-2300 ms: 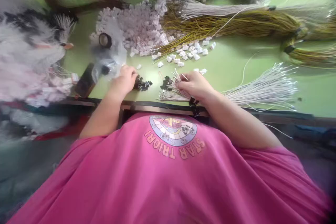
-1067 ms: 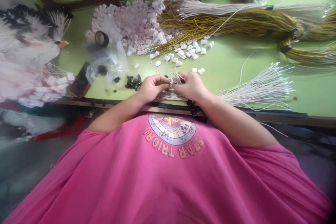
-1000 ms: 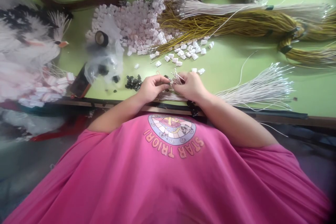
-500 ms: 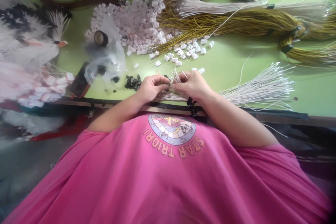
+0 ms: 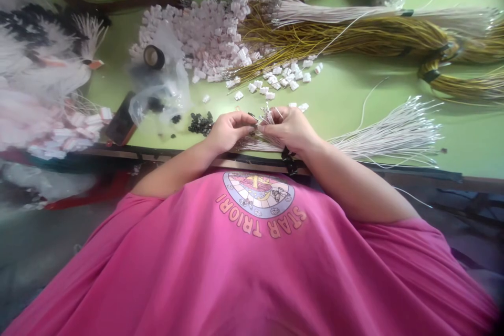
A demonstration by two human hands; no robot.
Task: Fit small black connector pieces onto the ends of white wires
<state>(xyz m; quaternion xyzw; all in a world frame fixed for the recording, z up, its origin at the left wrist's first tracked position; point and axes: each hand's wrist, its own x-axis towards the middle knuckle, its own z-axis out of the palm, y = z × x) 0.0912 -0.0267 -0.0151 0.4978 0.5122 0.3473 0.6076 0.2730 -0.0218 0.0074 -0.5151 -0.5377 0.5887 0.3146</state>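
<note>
At the near edge of the table both of my hands meet, fingertips almost touching. My left hand (image 5: 227, 132) is closed in a pinch, with a small black piece (image 5: 252, 115) showing at its fingertips; its exact shape is too small to make out. White wires (image 5: 266, 114) with metal tips stick up from between the fingers of my right hand (image 5: 294, 129), which is closed around them. Behind that wrist, the long bundle of white wires (image 5: 386, 134) fans out to the right. A little heap of black pieces (image 5: 200, 124) lies just left of my left hand.
White connectors (image 5: 212, 31) are heaped beyond my hands, several scattered nearer. Yellow wire bundles (image 5: 366, 37) stretch across the right back. A black tape roll (image 5: 153, 56) and plastic bag (image 5: 169, 84) lie left, near a dark box-like object (image 5: 121, 119). The table edge (image 5: 413, 172) is close.
The view has shifted very slightly. Both hands keep nearly the same place and grip, with only small finger movement at the wire tips.
</note>
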